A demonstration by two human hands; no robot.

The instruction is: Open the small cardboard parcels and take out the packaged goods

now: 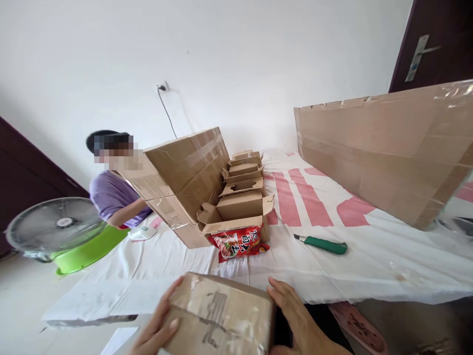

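A small taped cardboard box (221,310) with dark print on top is held at the near edge of the table, low in the view. My left hand (158,320) grips its left side, with the thumb on the face and fingers along the edge. Against the right side rests my right hand (299,320), fingers and thumb wrapped round the box. Just beyond lies a red food packet (238,244), leaning on an open cardboard box (240,209). To the right, a green utility knife (325,244) lies on the cloth, its blade tip showing.
Several open boxes stand in a row behind the packet, beside a large carton (185,172). Another large carton (384,148) stands right. A person (118,197) sits at left near a fan (62,224) and green basin (88,249). A white mouse (142,232) lies on the tablecloth (166,266).
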